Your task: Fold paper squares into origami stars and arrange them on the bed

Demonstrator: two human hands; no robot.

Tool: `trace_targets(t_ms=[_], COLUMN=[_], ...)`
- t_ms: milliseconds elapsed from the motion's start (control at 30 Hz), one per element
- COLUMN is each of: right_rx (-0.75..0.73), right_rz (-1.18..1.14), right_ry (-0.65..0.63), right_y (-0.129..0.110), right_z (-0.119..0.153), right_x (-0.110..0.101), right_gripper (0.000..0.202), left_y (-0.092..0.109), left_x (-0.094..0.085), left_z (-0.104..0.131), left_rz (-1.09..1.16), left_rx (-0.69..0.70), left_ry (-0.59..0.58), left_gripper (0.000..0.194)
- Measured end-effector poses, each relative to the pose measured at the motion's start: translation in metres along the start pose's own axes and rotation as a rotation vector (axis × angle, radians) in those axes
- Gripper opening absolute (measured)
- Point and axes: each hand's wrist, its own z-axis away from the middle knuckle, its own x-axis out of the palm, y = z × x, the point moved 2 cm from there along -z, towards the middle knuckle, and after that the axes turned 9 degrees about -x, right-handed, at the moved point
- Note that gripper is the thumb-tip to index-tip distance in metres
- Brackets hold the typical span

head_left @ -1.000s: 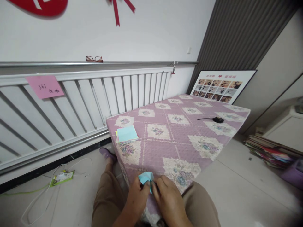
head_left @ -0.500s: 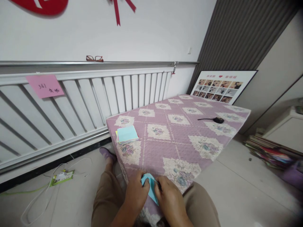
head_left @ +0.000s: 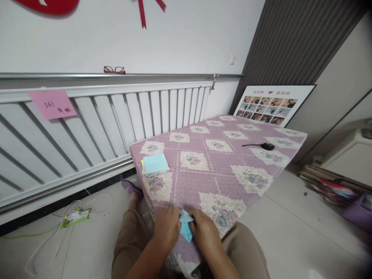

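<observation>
A folded piece of light-blue paper (head_left: 186, 226) is between my two hands at the near end of the table. My left hand (head_left: 168, 228) grips its left edge, fingers closed. From the other side my right hand (head_left: 205, 232) pinches the right edge. The paper shows a pointed lower end and creased flaps near the top; parts of it are hidden behind my fingers. Farther up on the left side of the table lies a stack of square coloured paper sheets (head_left: 156, 164), light blue on top.
A purple floral cloth (head_left: 200, 180) covers the table. On it rests a black long-handled object (head_left: 266, 146). Beside the table runs a white radiator (head_left: 162, 112) with a pink note (head_left: 52, 104). A power strip (head_left: 76, 217) with cables lies on the floor at left.
My hands have shifted slightly upward and turned the blue paper. Its upper flaps now spread wider, and its lower point sits higher. The view has moved a little.
</observation>
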Motion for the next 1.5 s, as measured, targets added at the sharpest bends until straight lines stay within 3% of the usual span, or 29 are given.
trace_targets(t_ms=[233,567,867,1100,1267,1500], right_rx=[-0.011,-0.104,-0.191,-0.187,-0.146,-0.149], right_rz=[0.098,0.07,0.039,0.075,0.011,0.032], right_ry=[-0.018,-0.018,-0.04,-0.056,-0.065,-0.172], right_y=[0.014,0.022,0.026,0.028,0.014,0.007], right_z=[0.006,0.014,0.021,0.027,0.017,0.008], right_x=[0.02,0.022,0.021,0.018,0.014,0.024], right_gripper=[0.026,0.028,0.033,0.041,0.035,0.032], left_y=[-0.007,-0.024,-0.027,-0.034,-0.035,-0.034], left_x=[0.014,0.035,0.03,0.034,0.036,0.044], left_z=[-0.008,-0.003,0.003,0.015,0.015,0.021], left_rz=[-0.14,-0.126,-0.136,-0.16,-0.197,-0.257], left_rx=[0.077,0.164,0.36,0.416,0.417,0.415], left_ry=[-0.022,0.062,0.005,-0.007,-0.005,0.065], left_gripper=[0.02,0.027,0.033,0.035,0.036,0.036])
